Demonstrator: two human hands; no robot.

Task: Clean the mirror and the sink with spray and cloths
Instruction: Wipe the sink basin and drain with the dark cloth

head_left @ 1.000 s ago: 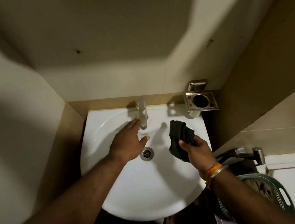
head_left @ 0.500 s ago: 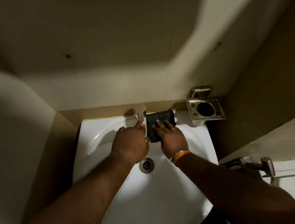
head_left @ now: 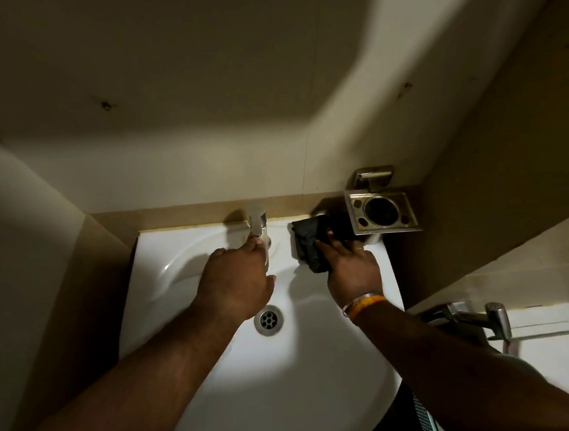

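Note:
A white sink [head_left: 273, 381] fills the lower middle of the view, with a metal drain [head_left: 268, 320] in its bowl. My right hand [head_left: 350, 271] presses a dark cloth [head_left: 309, 244] flat on the sink's back right ledge, fingers spread over it. My left hand [head_left: 237, 281] hovers over the bowl with its fingertips on the spout of the chrome tap [head_left: 258, 226]. No mirror or spray bottle is in view.
A metal wall holder [head_left: 382, 213] hangs just right of the cloth. A hand-shower head [head_left: 491, 317] juts out at the right, above a white surface [head_left: 563, 356]. Tiled walls close in on the left, back and right.
My right hand carried the cloth from above the bowl to the back ledge beside the tap, then slid it right toward the holder. My left hand moved onto the tap spout.

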